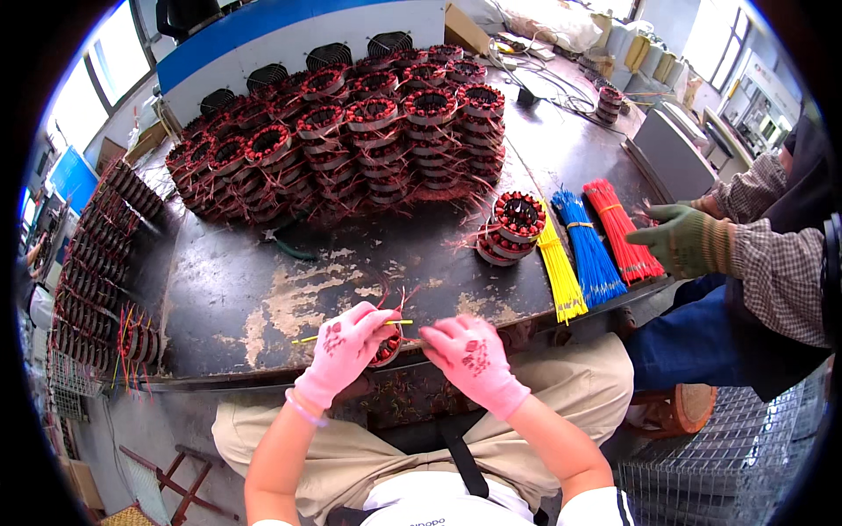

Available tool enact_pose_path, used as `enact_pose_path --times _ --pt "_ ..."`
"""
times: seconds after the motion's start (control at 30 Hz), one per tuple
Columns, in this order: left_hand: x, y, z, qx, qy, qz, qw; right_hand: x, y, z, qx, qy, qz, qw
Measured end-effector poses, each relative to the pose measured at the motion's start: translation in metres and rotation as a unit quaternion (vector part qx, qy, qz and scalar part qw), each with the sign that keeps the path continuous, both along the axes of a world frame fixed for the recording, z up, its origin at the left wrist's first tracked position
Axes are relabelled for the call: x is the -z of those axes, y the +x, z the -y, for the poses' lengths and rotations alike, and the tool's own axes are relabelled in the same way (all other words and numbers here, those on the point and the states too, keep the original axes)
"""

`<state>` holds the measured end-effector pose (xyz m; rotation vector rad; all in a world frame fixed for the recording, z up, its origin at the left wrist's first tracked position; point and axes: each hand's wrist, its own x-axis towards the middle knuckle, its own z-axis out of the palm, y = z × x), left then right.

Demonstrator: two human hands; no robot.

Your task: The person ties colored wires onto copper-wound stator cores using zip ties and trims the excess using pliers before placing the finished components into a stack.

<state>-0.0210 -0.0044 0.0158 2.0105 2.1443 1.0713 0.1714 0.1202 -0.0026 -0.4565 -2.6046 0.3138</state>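
Head view: in the lower middle of the frame, a small ring-shaped wound core (386, 349) with red windings is seen at the near edge of the dark worktable (210, 294), partly covered by the left hand (349, 339). This hand is dressed in a pink glove, and its fingers are closed on a thin yellow wire (307, 339), whose ends stick out on both sides. Thin red leads rise just above the core. The right hand (469, 352), also in a pink glove, is placed to the right of the core, apart from the left one; its fingers are bent together, but whether a lead is pinched between them cannot be told.

Farther to the right, a short stack of similar cores (517, 219) is stood on the table. Beside it, bundles of yellow wires (560, 267), blue wires (589, 250) and red wires (621, 232) are laid side by side. Near the red bundle, at the right of the frame, a co-worker's hand (688, 241) in a green glove is seen. The upper middle is filled by a large group of stacked cores (351, 145), and below it a green-handled tool (294, 252) is laid. More cores (96, 263) are lined up at the left side.
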Motion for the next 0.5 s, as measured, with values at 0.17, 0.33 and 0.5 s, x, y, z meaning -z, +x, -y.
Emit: enact_pose_path --times 0.17,0.33,0.5 --pt "0.024 -0.01 -0.001 -0.021 -0.017 -0.007 1.0 0.031 -0.002 0.019 0.013 -0.033 0.018 0.999" --pt "0.016 -0.008 0.003 -0.022 -0.069 0.016 0.997 0.031 0.001 0.013 0.01 -0.176 -0.021 0.984" --pt "0.005 -0.014 0.003 -0.014 -0.045 0.104 0.994 0.011 -0.033 -0.021 -0.07 -0.111 -0.03 0.991"
